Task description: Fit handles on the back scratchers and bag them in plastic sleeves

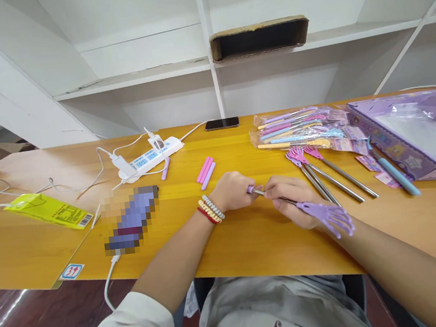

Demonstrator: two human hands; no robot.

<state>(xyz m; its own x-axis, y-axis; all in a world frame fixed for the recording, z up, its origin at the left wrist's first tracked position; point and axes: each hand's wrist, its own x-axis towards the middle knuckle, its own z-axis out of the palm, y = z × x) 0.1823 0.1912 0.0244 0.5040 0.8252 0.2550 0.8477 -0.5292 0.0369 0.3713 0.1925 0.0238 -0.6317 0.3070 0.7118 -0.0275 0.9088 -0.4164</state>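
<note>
My right hand [291,200] grips the metal rod of a back scratcher whose purple hand-shaped head [328,216] points down to the right over my wrist. My left hand [231,191] is closed round the rod's other end, where a bit of a purple handle [251,189] shows; the rest of it is hidden in the fist. Left of my hands lie pink handle sleeves [205,169] and a lilac sleeve [209,176]. Several scratcher rods with pink and purple heads [298,155] rest to the right, without sleeves.
Bagged back scratchers [296,129] lie at the back right, near a purple display box [406,158] and a blue-handled scratcher [396,172]. To the left are a power strip [149,160], a pixelated phone [133,220] and a yellow packet [48,210]. A black phone [222,123] lies by the shelf.
</note>
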